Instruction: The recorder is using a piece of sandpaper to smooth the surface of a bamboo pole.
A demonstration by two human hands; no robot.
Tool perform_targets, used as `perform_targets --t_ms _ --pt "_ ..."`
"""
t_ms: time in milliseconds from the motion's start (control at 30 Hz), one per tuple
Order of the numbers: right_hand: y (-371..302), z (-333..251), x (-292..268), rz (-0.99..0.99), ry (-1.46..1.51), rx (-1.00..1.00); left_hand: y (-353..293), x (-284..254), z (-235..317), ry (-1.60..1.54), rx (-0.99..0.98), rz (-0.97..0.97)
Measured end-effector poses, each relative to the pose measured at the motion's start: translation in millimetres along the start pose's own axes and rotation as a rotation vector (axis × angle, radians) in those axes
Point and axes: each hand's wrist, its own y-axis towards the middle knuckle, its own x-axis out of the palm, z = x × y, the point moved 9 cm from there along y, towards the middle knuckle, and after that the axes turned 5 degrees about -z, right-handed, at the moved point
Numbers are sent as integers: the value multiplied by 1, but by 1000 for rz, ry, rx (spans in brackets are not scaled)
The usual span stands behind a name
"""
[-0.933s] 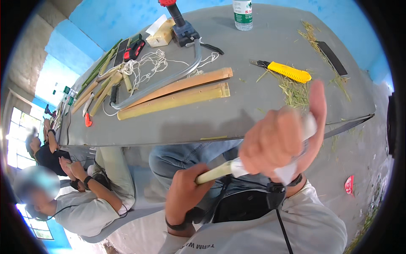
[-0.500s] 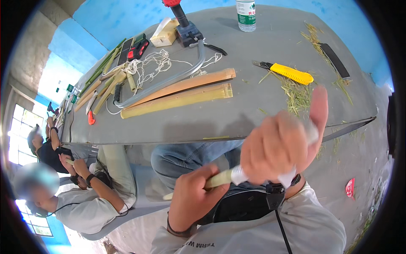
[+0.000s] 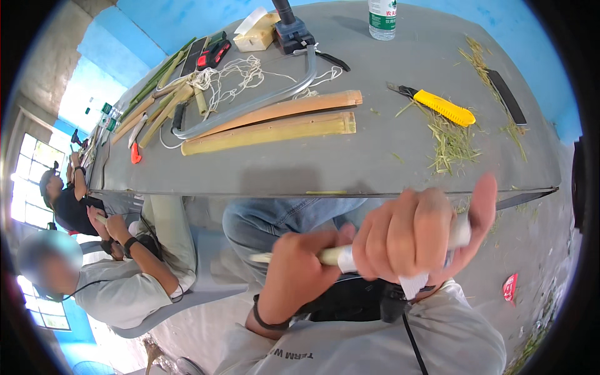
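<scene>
Over my lap I hold a slim pale stick (image 3: 329, 256), which looks like peeled bamboo. My left hand (image 3: 290, 269) is closed round it, and its thin tip pokes out on the far left side of the fist. My right hand (image 3: 409, 240) is closed farther along, over a white sheet (image 3: 414, 285) that lies against the stick; whether it is paper or sandpaper I cannot tell. The right thumb sticks up. A whitish rounded end (image 3: 460, 230) shows between that thumb and the fingers.
On the grey table (image 3: 262, 175) ahead lie split bamboo pieces (image 3: 269, 134), a hacksaw (image 3: 262, 100), white string (image 3: 234, 78), a yellow utility knife (image 3: 445, 107) and green shavings (image 3: 451, 147). A water bottle (image 3: 382, 22) and power drill (image 3: 292, 31) stand behind. Another person (image 3: 134, 275) sits at my left.
My right hand has come closer to my left hand along the stick. The table things sit slightly higher and farther right in the view.
</scene>
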Motion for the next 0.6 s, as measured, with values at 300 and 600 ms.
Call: perform_targets --t_ms 300,600 --pt "-1 -5 -47 203 29 16 -7 -19 -10 24 -75 264" --pt "10 -10 -7 -135 75 75 -3 6 -13 -119 -74 -60"
